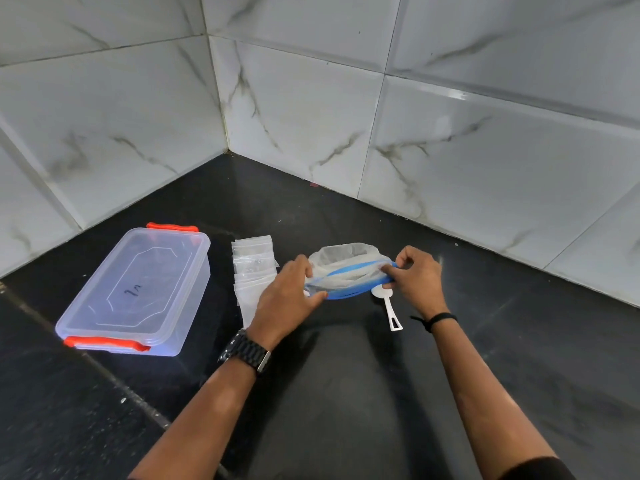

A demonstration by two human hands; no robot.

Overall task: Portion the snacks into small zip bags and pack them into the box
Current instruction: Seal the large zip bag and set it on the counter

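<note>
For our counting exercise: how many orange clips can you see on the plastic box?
2. One orange clip sits at the box's far end, the other at its near end. Any clips along the long sides aren't visible.

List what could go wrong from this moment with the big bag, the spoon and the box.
1. Both hands, left hand and right hand, pinch the ends of the blue-zip snack bag above the black counter; a sharp pull could spill its contents.
2. The white spoon lies right under the bag and may get knocked.
3. The clear box is lidded, so packing would stall.
</note>
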